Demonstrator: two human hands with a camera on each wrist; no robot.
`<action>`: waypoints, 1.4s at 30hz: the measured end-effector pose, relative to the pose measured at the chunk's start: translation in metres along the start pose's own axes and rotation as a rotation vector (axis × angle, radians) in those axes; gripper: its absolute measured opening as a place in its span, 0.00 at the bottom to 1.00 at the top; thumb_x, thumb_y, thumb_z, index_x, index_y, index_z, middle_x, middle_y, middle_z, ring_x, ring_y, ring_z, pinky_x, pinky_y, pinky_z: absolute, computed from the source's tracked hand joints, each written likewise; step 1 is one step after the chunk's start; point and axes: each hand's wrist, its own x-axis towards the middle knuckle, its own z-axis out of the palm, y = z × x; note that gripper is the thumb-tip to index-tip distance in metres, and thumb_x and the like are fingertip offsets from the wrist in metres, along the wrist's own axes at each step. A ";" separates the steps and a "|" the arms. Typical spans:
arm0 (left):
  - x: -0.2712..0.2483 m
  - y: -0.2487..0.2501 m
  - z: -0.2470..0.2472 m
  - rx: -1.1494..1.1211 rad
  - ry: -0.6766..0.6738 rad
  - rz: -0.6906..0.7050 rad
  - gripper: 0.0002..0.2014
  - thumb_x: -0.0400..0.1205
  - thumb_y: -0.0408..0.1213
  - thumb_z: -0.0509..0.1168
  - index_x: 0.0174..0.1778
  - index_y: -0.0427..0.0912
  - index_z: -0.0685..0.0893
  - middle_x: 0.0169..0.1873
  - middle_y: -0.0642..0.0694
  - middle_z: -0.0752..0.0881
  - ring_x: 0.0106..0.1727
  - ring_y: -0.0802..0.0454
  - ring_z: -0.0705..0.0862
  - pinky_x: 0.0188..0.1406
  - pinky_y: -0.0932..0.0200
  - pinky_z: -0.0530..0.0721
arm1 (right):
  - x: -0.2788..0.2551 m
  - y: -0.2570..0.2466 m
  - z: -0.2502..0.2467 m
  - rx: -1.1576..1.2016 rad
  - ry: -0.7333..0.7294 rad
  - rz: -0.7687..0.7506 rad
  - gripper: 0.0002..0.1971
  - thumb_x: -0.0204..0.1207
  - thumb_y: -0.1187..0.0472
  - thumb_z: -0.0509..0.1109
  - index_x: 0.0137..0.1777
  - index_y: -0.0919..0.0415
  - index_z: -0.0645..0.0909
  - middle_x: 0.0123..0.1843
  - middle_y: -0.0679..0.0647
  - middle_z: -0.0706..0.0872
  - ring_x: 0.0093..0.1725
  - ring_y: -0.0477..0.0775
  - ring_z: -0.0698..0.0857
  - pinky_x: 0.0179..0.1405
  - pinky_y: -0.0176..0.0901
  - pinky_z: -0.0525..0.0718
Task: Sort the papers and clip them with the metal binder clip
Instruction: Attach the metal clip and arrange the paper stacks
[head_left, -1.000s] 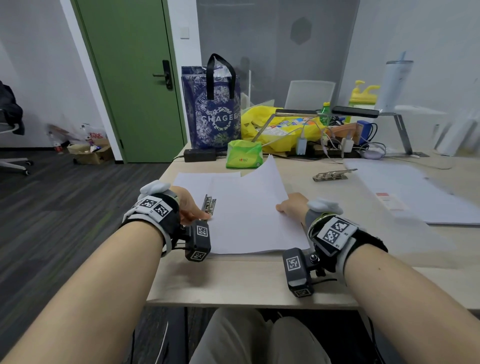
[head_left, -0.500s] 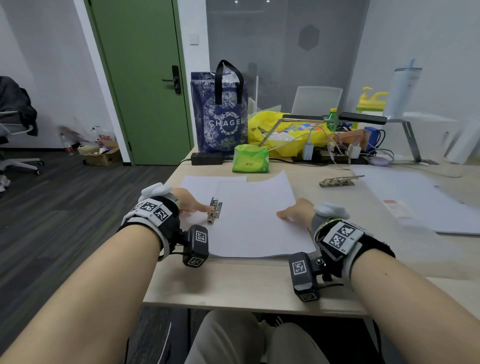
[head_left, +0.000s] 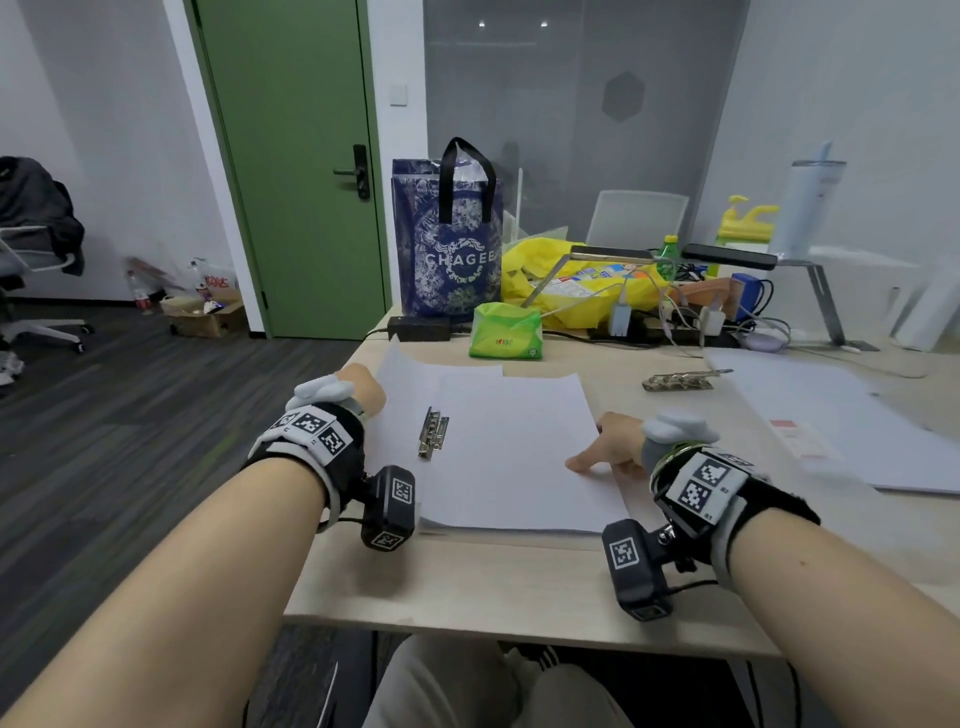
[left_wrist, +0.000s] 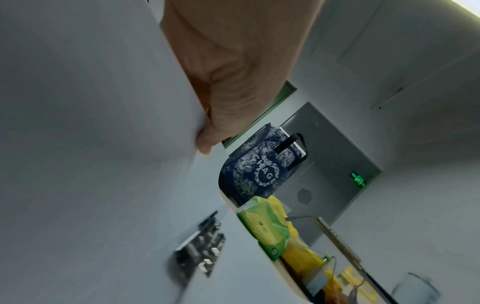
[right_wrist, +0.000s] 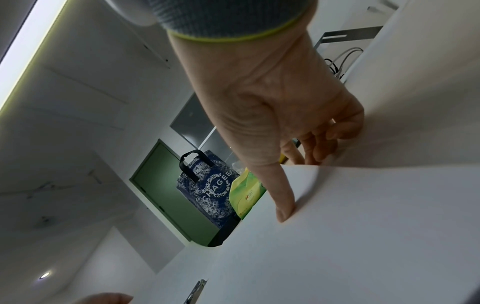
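A stack of white papers lies on the desk in front of me. On its left part lies a metal binder clip, with no hand on it; it also shows in the left wrist view. My left hand is at the stack's far left edge. Its thumb lies over a paper's edge, which curls up there, and its fingers are hidden behind the sheet. My right hand pinches the right edge of the papers, thumb on top and fingers curled underneath.
A second metal clip lies on the desk to the right, beside another spread of white sheets. At the back stand a blue bag, a green tissue pack, a yellow bag and cables. The desk's left edge is just beside my left hand.
My left hand left the binder clip and moved to the far left edge of the papers. The raised top sheet now lies flat. The right hand stays on the right edge.
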 end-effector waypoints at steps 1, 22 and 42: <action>-0.001 0.003 -0.003 0.005 0.009 0.017 0.18 0.85 0.32 0.58 0.68 0.28 0.79 0.66 0.33 0.82 0.68 0.39 0.81 0.64 0.53 0.78 | 0.000 0.000 0.000 0.006 0.002 0.001 0.27 0.68 0.48 0.78 0.59 0.66 0.78 0.31 0.56 0.76 0.28 0.53 0.73 0.26 0.38 0.68; -0.019 0.020 -0.067 -0.401 0.598 0.052 0.11 0.83 0.25 0.51 0.54 0.31 0.78 0.51 0.30 0.83 0.46 0.35 0.80 0.42 0.52 0.71 | -0.011 0.008 -0.009 0.168 0.067 -0.016 0.22 0.74 0.53 0.73 0.61 0.67 0.77 0.36 0.55 0.76 0.34 0.54 0.76 0.29 0.41 0.73; -0.066 0.137 -0.015 -0.555 0.344 0.361 0.14 0.86 0.27 0.49 0.50 0.25 0.80 0.57 0.26 0.82 0.60 0.31 0.80 0.53 0.48 0.75 | -0.075 0.162 -0.073 0.068 0.332 0.393 0.38 0.69 0.45 0.76 0.72 0.68 0.72 0.71 0.61 0.79 0.70 0.61 0.77 0.64 0.44 0.75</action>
